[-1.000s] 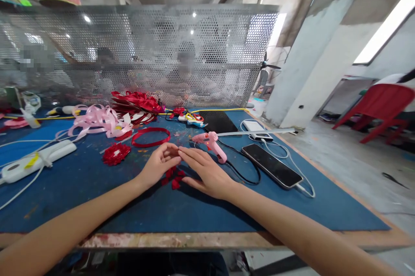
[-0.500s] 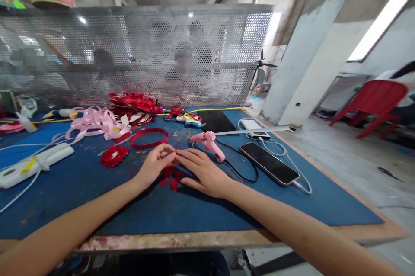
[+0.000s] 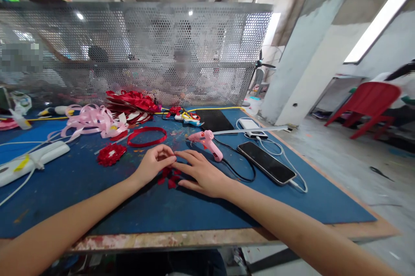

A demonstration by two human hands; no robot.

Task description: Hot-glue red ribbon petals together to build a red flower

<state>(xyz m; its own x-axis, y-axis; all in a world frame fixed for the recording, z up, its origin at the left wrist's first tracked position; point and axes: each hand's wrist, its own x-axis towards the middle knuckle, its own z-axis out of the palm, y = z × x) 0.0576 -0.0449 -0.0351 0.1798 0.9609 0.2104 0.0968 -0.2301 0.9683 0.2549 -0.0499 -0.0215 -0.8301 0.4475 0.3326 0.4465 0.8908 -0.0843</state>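
Observation:
My left hand [image 3: 155, 163] is closed in a pinch, its thumb and fingertips together. Whatever lies in that pinch is too small and too hidden to make out. Fingertips of my right hand [image 3: 202, 174] meet it from the right, with the fingers stretched and the thumb held apart. Loose red fabric pieces [image 3: 171, 183] lie on the table below both hands. Left of them rests a red ruffled flower [image 3: 111, 154] with a pale centre. A red ring-shaped band [image 3: 147, 143] lies behind my left hand. Beyond my right hand sits a pink hot glue gun [image 3: 210, 144].
At right lie a phone [image 3: 267, 162] on a white cable and a white power bank [image 3: 253, 128]. Pink ribbon [image 3: 92, 121], stacked red pieces [image 3: 131, 103] and a white power strip [image 3: 35, 162] are at left. A perforated metal screen [image 3: 136, 55] stands behind the table.
The whole view has shifted slightly left. My hands stay together over the red pieces, with only small movements of the fingers.

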